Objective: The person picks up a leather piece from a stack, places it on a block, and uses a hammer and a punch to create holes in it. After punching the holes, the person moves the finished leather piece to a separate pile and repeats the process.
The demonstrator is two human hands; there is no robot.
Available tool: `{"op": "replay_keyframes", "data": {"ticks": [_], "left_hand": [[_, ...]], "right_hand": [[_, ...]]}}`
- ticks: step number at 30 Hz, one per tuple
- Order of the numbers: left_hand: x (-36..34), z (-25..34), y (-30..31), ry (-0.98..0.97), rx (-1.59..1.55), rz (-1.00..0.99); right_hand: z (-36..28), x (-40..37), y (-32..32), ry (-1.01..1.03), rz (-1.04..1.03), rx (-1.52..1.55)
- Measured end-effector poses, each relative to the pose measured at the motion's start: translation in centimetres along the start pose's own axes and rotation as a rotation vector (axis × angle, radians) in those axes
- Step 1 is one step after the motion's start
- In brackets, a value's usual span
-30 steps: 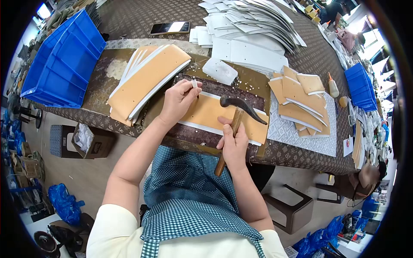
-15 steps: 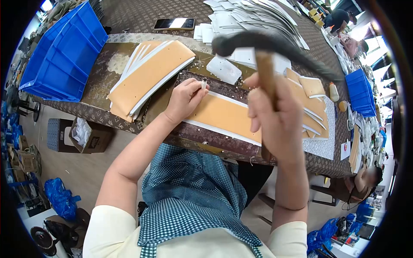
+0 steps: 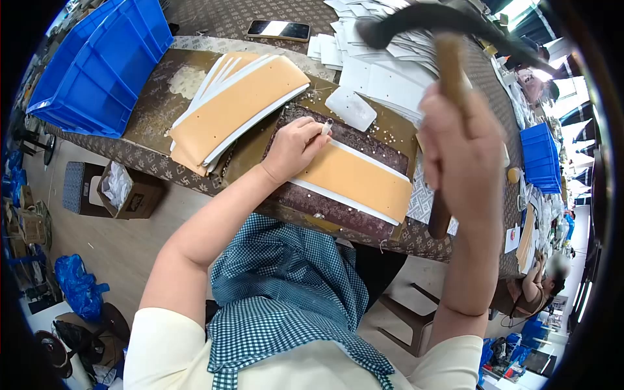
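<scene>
My left hand (image 3: 294, 151) is closed around a small upright hole punch (image 3: 327, 127), its top showing above the fingers. Under that hand lies an orange strip with white edges (image 3: 361, 182), on a dark worn board (image 3: 286, 203). The punch's lower end is hidden by my fingers. Raised at the right, my right hand (image 3: 465, 153) grips the wooden handle of a hammer (image 3: 450, 68), whose dark curved head is up and away from the punch. The hand and hammer are blurred by motion. Left of the board rests a stack of orange and white strips (image 3: 244, 110).
A translucent white block (image 3: 351, 109) sits behind the board among small white bits. A blue bin (image 3: 97, 71) stands at left, another blue bin (image 3: 541, 158) at far right. A phone (image 3: 278, 30) and piled white sheets (image 3: 383, 78) lie farther back. Another person (image 3: 530, 292) sits at right.
My right hand has lifted the hammer higher and farther right, away from the strip. The left hand still holds the punch over the strip. The view has shifted slightly.
</scene>
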State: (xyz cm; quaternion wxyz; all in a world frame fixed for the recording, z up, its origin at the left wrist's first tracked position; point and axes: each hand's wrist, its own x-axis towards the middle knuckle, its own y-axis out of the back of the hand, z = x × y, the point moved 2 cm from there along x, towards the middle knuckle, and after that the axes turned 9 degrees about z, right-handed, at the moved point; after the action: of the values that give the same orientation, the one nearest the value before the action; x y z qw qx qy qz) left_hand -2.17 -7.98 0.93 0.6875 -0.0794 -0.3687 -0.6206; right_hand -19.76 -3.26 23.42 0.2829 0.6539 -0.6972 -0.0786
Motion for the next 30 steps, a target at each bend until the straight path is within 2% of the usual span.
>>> {"op": "replay_keyframes", "data": {"ticks": [1,4,6,8,9,11,14,19,22,25,28,30], "left_hand": [[0.1,0.1,0.2,0.0,0.011,-0.01],[0.2,0.2,0.2,0.0,0.021,-0.011],[0.3,0.2,0.3,0.012,0.016,-0.006],[0.2,0.3,0.2,0.038,0.01,-0.005],[0.0,0.2,0.1,0.043,0.017,-0.009],[0.2,-0.3,-0.1,0.044,0.032,-0.023],[0.4,0.0,0.2,0.024,0.05,-0.037],[0.4,0.4,0.2,0.123,-0.047,-0.058],[0.1,-0.4,0.2,0.219,-0.099,-0.128],[-0.2,-0.4,0.0,0.236,-0.137,-0.005],[-0.2,-1.4,0.7,0.466,-0.216,0.18],[-0.5,-1.2,1.4,0.466,-0.235,0.123]], "right_hand": [[-2.2,0.2,0.3,0.138,0.15,0.132],[-3.1,1.2,0.6,0.308,0.195,0.403],[-1.3,0.3,-1.4,0.214,0.191,0.419],[3.9,-0.6,-2.8,0.032,-0.133,-0.314],[8.3,-1.3,-3.8,0.092,-0.289,-0.53],[8.0,-2.6,-2.9,-0.273,-0.258,-0.267],[10.4,-5.7,-3.0,-0.467,-0.093,0.134],[15.1,-9.6,-6.1,-0.553,0.178,0.377],[16.8,-11.4,-7.9,-0.496,0.265,0.399],[16.7,-11.8,-8.0,-0.468,0.273,0.36],[16.6,-11.7,-7.9,-0.438,0.263,0.329],[16.7,-11.7,-7.8,-0.433,0.26,0.323]]}}
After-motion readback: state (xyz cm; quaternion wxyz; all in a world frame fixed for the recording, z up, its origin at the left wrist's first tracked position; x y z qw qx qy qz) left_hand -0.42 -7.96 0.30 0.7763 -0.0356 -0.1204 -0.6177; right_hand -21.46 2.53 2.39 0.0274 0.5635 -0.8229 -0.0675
